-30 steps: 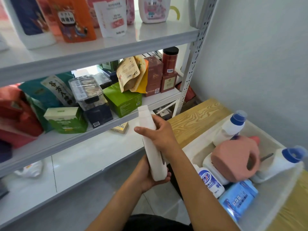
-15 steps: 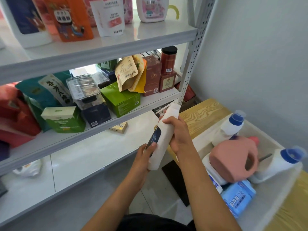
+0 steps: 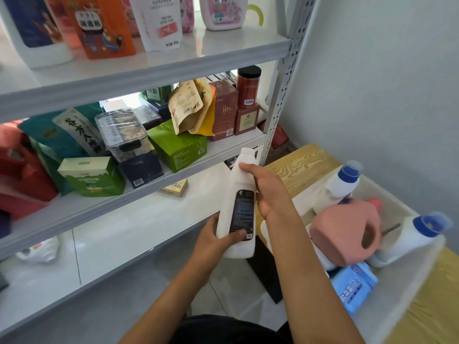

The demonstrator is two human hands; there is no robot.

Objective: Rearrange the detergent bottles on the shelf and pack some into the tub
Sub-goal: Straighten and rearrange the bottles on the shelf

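A tall white bottle [image 3: 232, 202] with a black label is held upright between both hands in front of the lower shelf. My left hand [image 3: 216, 240] grips its base, thumb across the label. My right hand [image 3: 269, 191] wraps its upper part from the right. The white tub [image 3: 397, 291] sits at the right on a wooden table. Inside it lie a pink jug [image 3: 344, 230], two white bottles with blue caps [image 3: 340, 184] [image 3: 419, 234] and a light blue pack [image 3: 354, 286].
The metal shelf rack [image 3: 285, 70] holds pouches and a pink-labelled bottle [image 3: 223, 11] on the top board, boxes and jars on the middle board [image 3: 139, 194]. A small box [image 3: 175, 188] lies on the lower board. The grey wall stands close on the right.
The bottle has been turned in my hands so its black label now faces me, and it stands more upright. My left thumb moved onto the label.
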